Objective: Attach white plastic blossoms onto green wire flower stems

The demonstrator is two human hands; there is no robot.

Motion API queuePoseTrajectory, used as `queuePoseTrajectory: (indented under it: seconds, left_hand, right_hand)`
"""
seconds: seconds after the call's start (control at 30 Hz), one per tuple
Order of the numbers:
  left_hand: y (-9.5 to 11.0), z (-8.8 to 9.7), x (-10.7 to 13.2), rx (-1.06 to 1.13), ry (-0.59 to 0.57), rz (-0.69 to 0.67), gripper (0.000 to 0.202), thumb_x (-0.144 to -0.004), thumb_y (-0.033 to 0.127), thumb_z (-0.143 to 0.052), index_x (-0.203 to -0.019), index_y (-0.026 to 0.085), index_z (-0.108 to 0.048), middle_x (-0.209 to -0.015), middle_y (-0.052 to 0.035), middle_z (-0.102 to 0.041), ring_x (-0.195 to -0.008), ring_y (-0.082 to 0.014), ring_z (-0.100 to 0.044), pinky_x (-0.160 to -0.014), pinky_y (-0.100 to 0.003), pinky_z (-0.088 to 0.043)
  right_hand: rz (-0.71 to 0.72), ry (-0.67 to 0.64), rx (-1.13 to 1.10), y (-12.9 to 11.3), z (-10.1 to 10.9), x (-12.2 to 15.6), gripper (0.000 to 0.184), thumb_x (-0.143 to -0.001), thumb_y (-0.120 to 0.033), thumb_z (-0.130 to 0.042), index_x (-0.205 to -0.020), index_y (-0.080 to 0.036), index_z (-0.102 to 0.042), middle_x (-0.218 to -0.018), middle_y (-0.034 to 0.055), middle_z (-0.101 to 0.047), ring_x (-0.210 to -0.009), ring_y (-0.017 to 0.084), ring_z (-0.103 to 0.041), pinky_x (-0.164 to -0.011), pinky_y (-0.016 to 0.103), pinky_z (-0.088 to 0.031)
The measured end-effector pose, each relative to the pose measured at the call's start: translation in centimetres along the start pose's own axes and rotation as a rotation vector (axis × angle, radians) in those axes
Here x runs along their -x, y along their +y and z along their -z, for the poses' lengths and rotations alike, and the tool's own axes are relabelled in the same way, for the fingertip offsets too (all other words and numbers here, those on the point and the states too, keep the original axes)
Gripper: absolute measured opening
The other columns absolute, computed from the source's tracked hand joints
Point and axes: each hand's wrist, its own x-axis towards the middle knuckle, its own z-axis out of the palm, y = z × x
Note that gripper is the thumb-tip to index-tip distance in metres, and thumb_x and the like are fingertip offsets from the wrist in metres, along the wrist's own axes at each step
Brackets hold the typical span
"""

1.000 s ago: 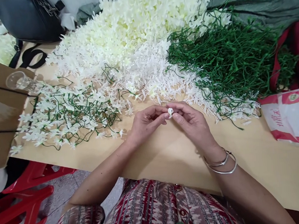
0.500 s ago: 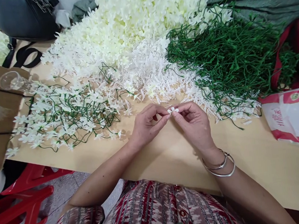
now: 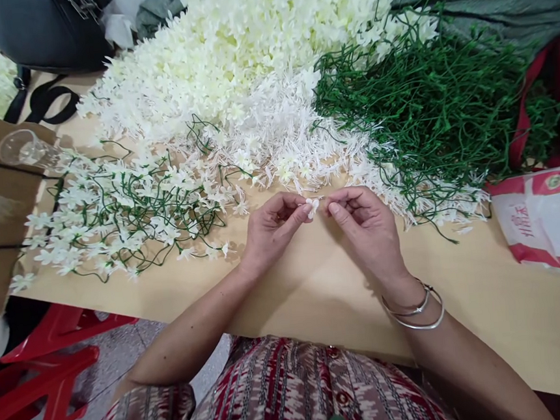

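Observation:
Between the thumb and forefinger of my left hand [image 3: 276,226] is a small white artificial flower [image 3: 314,207], turned on its side. My right hand [image 3: 365,229] is pinched closed just to the right of the flower, a small gap away. Something thin and pale shows at its fingertips, too small to make out. Beyond both hands lies a heap of thin white stamens [image 3: 282,128]. To the left are assembled white flowers on green stems [image 3: 147,208], loosely spread. A pile of bare green stems [image 3: 437,105] lies at the right.
A tall mound of cream flower heads [image 3: 245,36] rises at the back. A clear plastic cup [image 3: 27,152] lies near a cardboard box [image 3: 1,273] at the left. A black bag [image 3: 44,34] stands behind. A red and white packet [image 3: 548,219] rests at the right; red stools [image 3: 45,387] stand below.
My right hand has drawn slightly to the right, away from the flower. The flower, now only in my left hand, has turned from face-up to sideways.

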Motion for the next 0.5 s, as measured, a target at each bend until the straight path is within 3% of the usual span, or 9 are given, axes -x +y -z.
queuePoseTrajectory:
  seconds: [0.2, 0.37, 0.5]
  left_hand:
    - [0.00, 0.08, 0.16, -0.094, 0.052, -0.045, 0.032, -0.088, 0.052, -0.079, -0.088, 0.020, -0.076, -0.085, -0.0035, -0.075, -0.074, -0.0129, -0.065, -0.069, -0.026, -0.053]
    - [-0.20, 0.10, 0.20, -0.146, 0.028, -0.078, 0.030, -0.088, 0.051, -0.080, -0.087, 0.021, -0.077, -0.085, -0.0038, -0.075, -0.077, -0.0137, -0.065, -0.069, -0.025, -0.051]
    - [-0.25, 0.18, 0.22, -0.124, 0.040, -0.073, 0.028, -0.090, 0.048, -0.079, -0.086, 0.020, -0.076, -0.080, -0.0025, -0.074, -0.070, -0.0116, -0.062, -0.065, -0.024, -0.049]
  right_hand:
    - [0.001, -0.074, -0.042, 0.17, -0.63, 0.32, 0.028, -0.087, -0.040, -0.080, -0.110, -0.030, -0.068, -0.098, 0.0024, -0.071, -0.092, 0.020, -0.067, -0.090, 0.039, -0.059]
    - [-0.017, -0.063, -0.038, 0.28, -0.86, 0.44, 0.011, -0.089, -0.034, -0.078, -0.094, -0.028, -0.070, -0.086, 0.0005, -0.070, -0.079, 0.018, -0.063, -0.077, 0.034, -0.056]
    - [-0.002, 0.035, -0.035, 0.06, -0.27, 0.22, 0.011, -0.088, -0.033, -0.080, -0.089, -0.028, -0.070, -0.082, 0.0003, -0.069, -0.075, 0.018, -0.063, -0.071, 0.033, -0.054]
